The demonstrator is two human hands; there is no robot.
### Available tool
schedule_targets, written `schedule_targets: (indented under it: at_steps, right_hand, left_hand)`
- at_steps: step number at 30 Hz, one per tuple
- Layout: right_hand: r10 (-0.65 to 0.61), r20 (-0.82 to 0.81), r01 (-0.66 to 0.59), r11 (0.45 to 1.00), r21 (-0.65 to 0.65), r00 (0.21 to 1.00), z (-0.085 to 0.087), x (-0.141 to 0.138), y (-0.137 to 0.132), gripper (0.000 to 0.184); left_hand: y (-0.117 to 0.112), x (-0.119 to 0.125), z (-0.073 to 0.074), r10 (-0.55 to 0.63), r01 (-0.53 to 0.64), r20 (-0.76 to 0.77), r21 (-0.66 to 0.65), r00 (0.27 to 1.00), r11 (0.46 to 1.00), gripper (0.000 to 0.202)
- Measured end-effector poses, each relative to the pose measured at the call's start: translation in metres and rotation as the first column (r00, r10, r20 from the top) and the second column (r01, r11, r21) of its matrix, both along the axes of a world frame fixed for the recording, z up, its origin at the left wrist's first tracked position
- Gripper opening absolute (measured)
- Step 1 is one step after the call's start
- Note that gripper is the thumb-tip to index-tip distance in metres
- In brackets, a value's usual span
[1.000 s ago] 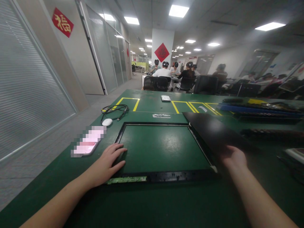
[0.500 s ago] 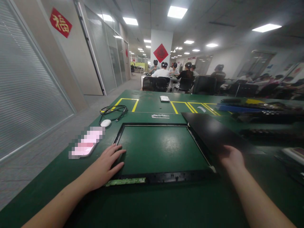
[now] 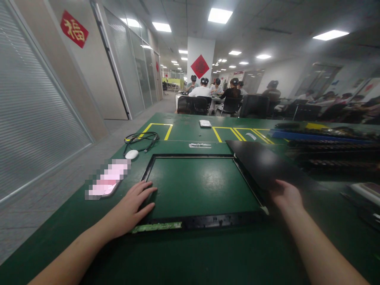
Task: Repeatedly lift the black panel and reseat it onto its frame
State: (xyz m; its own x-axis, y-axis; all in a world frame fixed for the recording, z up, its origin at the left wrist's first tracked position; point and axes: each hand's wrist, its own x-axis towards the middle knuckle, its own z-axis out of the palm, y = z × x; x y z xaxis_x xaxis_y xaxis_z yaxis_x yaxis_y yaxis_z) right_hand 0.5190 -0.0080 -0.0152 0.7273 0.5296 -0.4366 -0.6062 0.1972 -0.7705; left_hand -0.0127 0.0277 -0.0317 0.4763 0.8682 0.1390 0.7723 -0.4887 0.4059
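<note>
A black rectangular frame (image 3: pixel 218 220), like a monitor bezel, lies flat on the green table (image 3: pixel 190 257). Set into its near left side is a green circuit board strip (image 3: pixel 157 227). My left hand (image 3: pixel 138 200) rests on the frame's left side, fingers spread. To the right, a dark flat panel (image 3: pixel 261 158) sits against the frame's right side. My right hand (image 3: pixel 287 196) grips the panel's near edge, thumb on top and the other fingers hidden beneath. A small pale tab (image 3: pixel 264 209) shows at the frame's near right corner.
On the left are a pink phone (image 3: pixel 108 180), a white mouse (image 3: pixel 132 154) and a coiled black cable (image 3: pixel 142 140). A small white device (image 3: pixel 204 124) lies at the back. Stacked dark parts (image 3: pixel 323 144) crowd the right side. Several people sit at tables beyond.
The hands, frame and panel stay almost where they were. My right hand has shifted very slightly left along with the view.
</note>
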Motion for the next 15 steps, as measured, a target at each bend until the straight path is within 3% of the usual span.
schedule_targets:
  at_steps: [15]
  right_hand:
    - [-0.089,0.028,0.087,0.995,0.058,0.996,0.045,-0.019,-0.015,0.023]
  left_hand:
    - [-0.007,0.012,0.027,0.028,-0.025,0.09,-0.037,0.996,0.999,0.047]
